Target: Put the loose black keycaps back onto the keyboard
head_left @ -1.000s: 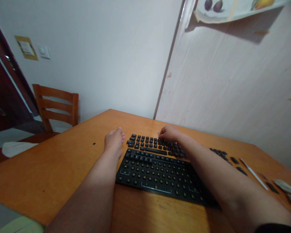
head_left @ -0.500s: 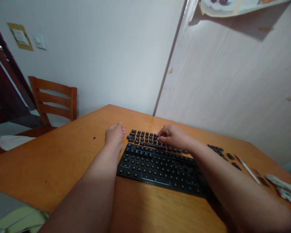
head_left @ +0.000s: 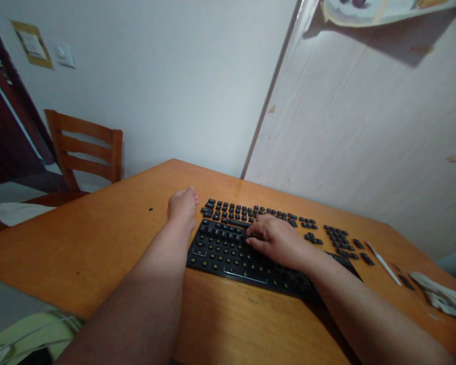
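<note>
A black keyboard (head_left: pixel 243 275) lies on the table, its left and middle part mostly without keycaps, so pale round switch tops show. Along its upper rows several keycaps are seated. My right hand (head_left: pixel 277 241) is over the keyboard's upper middle, fingers closed on a dark keycap (head_left: pixel 256 235) that is largely hidden by them. Beyond the keyboard's far edge, loose black keycaps (head_left: pixel 231 209) lie in rows, with a long space bar (head_left: pixel 239 222) nearest. Left of those rows my left hand (head_left: pixel 183 205) rests on the table, fingers curled; what they hold, if anything, is hidden.
More loose keycaps (head_left: pixel 336 235) lie at the right, near a white pen-like stick (head_left: pixel 383 262) and a crumpled cloth (head_left: pixel 441 294). A small dark piece (head_left: pixel 151 209) is on the table (head_left: pixel 110 243) at left. A wooden chair (head_left: pixel 85 147) stands beyond the left edge.
My right hand has moved from the loose keycaps back toward me onto the keyboard, uncovering more keycap rows. The left hand stays beside the rows. The view has shifted slightly.
</note>
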The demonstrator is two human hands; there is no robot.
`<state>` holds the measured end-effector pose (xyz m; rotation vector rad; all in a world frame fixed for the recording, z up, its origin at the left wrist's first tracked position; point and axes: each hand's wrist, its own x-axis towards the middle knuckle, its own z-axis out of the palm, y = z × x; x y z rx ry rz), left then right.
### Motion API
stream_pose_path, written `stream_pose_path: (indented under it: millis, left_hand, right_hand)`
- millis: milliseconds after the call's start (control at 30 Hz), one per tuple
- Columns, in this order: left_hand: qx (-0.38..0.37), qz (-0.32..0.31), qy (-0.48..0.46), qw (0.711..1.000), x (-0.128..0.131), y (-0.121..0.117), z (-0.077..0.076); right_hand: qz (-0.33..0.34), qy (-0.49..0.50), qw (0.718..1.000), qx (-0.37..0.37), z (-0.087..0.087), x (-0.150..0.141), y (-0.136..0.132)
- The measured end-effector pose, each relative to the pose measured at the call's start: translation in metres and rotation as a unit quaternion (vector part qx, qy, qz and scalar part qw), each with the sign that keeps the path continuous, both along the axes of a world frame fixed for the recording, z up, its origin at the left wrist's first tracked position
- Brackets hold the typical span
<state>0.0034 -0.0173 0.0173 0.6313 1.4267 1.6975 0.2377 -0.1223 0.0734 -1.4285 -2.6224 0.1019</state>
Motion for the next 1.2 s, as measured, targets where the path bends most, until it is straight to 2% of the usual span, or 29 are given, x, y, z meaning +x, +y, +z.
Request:
stream_pose_path:
  millis: [367,867,1200]
  left_hand:
    - [0.001,-0.003,0.015,1.0,0.0,0.001,-0.002]
    - [0.001,-0.001,0.019,1.0,0.0,0.0,-0.002]
    - [0.0,-0.001,0.028,1.0,0.0,0.003,-0.004]
  right_hand:
    - [0.01,-0.027,0.999,0.022,-0.004,-0.005,-0.001]
    - [-0.019,-0.068,0.997,0.013,0.002,-0.013,-0.004]
    - [-0.036,-0.096,0.994,0.046,-0.008,-0.019,-0.008]
